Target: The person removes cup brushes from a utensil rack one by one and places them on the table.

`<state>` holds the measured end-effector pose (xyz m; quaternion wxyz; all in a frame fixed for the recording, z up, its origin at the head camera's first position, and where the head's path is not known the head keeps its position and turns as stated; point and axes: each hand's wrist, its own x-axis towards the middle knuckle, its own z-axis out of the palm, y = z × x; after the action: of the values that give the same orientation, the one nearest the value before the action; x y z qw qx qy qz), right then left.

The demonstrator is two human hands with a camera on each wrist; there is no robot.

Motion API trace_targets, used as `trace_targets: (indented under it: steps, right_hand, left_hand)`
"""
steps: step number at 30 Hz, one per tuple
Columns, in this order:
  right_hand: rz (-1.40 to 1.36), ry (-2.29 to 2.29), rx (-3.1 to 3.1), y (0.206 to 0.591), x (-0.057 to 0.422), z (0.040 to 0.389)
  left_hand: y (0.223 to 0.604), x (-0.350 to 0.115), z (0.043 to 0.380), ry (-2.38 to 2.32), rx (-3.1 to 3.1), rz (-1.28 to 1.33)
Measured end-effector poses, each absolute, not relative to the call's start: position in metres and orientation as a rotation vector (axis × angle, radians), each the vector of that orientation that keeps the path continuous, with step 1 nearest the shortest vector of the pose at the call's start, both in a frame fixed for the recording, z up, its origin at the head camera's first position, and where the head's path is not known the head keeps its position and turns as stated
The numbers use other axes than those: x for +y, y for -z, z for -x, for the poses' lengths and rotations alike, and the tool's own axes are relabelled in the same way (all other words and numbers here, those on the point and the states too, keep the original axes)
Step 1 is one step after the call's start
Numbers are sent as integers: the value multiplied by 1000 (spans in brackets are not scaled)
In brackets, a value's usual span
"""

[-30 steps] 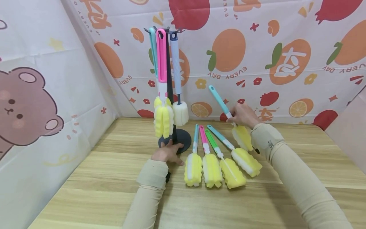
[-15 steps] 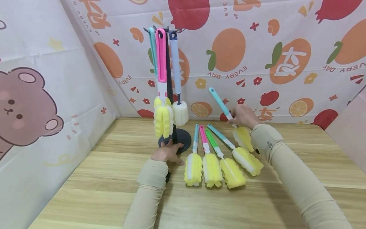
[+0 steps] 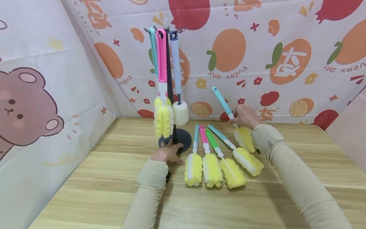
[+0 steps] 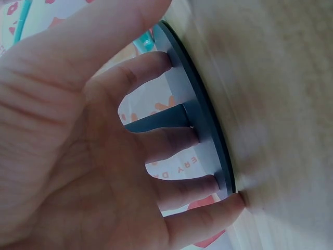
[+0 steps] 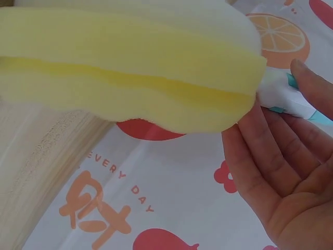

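Observation:
My right hand (image 3: pixel 246 116) pinches a teal-handled sponge bottle brush (image 3: pixel 222 100) by the white neck below its handle. Its yellow-and-white sponge head (image 5: pixel 135 78) points down toward the table; in the right wrist view the fingers and thumb are around the neck. My left hand (image 3: pixel 168 153) rests its fingertips on the round black base (image 3: pixel 184 140) of a brush stand, as the left wrist view (image 4: pixel 192 94) also shows at the base's rim. From the stand hang a pink-handled brush (image 3: pixel 162 57), a teal one (image 3: pixel 153 47) behind it, and a pale blue one (image 3: pixel 176 66) with a white sponge.
Several sponge brushes lie fanned on the wooden table (image 3: pixel 100 190) between the hands: one blue (image 3: pixel 193 168), one pink (image 3: pixel 212 170), one green (image 3: pixel 232 173) and one teal (image 3: pixel 248 161). A fruit-print cloth (image 3: pixel 228 63) stands behind, and a bear-print cloth (image 3: pixel 71 105) to the left.
My right hand and the held brush have shifted slightly right. The nearby teal brush on the table has moved a touch right as well. My left hand has stayed at the stand's base.

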<state>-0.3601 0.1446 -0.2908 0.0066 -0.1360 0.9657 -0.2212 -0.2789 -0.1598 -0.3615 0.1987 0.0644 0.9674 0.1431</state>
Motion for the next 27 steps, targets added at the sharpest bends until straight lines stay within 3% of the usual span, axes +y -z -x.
trace_targets:
  steps: [27]
  right_hand:
    - [388, 563, 3024, 300, 155, 363]
  left_hand:
    - [361, -160, 279, -424, 2698, -158]
